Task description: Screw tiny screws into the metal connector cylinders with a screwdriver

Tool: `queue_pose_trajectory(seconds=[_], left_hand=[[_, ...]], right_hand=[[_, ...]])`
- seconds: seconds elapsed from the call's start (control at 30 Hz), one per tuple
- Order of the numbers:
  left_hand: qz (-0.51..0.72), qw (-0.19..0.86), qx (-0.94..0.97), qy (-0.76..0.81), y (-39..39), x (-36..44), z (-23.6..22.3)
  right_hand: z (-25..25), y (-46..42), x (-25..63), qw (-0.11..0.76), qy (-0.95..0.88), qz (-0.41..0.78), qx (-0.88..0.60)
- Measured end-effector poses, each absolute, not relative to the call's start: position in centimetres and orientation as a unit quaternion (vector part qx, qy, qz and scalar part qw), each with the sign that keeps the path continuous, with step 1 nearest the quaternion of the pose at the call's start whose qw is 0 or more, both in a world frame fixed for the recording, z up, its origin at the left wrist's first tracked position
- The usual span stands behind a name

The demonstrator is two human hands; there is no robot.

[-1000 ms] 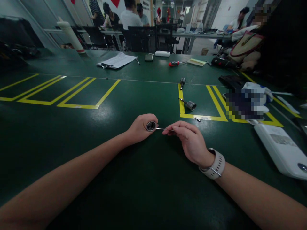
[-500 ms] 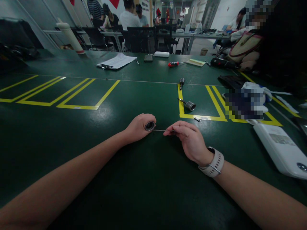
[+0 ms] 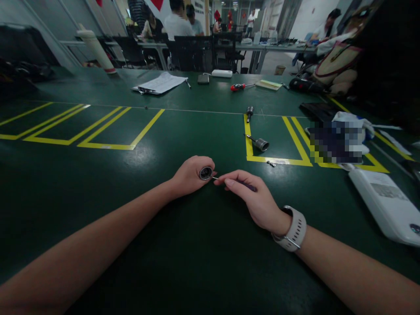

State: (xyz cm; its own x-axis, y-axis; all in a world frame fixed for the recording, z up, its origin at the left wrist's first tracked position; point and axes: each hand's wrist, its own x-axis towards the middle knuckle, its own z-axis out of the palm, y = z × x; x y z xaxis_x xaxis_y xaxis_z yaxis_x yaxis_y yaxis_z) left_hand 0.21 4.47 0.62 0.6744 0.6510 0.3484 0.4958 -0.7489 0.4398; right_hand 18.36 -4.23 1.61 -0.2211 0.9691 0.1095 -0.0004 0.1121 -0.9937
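My left hand is closed round a round metal hole saw, its hollow mouth facing me. In my right hand is a small screwdriver with a dark handle, pinched between thumb and fingers. The thin shaft reaches into the mouth of the hole saw; where its tip touches inside I cannot tell. Ahead to the right lies a second hole saw with its drill bit pointing left. Another hole saw lies farther back. A few tiny metal pieces sit by the yellow tape.
Yellow tape marks rectangles on the green table. A white power bank and a cloth lie at the right. Farther back are a red screwdriver, a clipboard with papers and a bottle. People sit beyond.
My right hand has moved a little left, and the screwdriver's shaft has gone from the hole saw's rim into its mouth. More of the handle now shows. My left hand has barely moved.
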Motion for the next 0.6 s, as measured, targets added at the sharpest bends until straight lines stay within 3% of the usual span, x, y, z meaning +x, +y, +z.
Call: queue_pose_trajectory(seconds=[0.13, 0.3, 0.4, 0.5, 0.6], left_hand=[[0.245, 0.175, 0.898, 0.322, 4.4, 0.3, 0.6], [0.224, 0.148, 0.915, 0.301, 4.4, 0.2, 0.5], [0.199, 0.108, 0.931, 0.287, 4.3, 0.3, 0.7], [0.179, 0.083, 0.941, 0.275, 4.1, 0.3, 0.8], [0.182, 0.085, 0.943, 0.265, 4.0, 0.2, 0.8]], right_hand=[[1.5, -4.3, 18.5, 0.482, -0.59, 0.503, -0.409], [2.2, -5.1, 18.3, 0.475, -0.717, 0.3, -0.413], [2.5, -5.4, 18.0, 0.44, -0.764, 0.243, -0.405], [2.6, -5.3, 18.1, 0.443, -0.734, 0.286, -0.427], [2.6, -4.5, 18.5, 0.474, -0.627, 0.427, -0.447]])
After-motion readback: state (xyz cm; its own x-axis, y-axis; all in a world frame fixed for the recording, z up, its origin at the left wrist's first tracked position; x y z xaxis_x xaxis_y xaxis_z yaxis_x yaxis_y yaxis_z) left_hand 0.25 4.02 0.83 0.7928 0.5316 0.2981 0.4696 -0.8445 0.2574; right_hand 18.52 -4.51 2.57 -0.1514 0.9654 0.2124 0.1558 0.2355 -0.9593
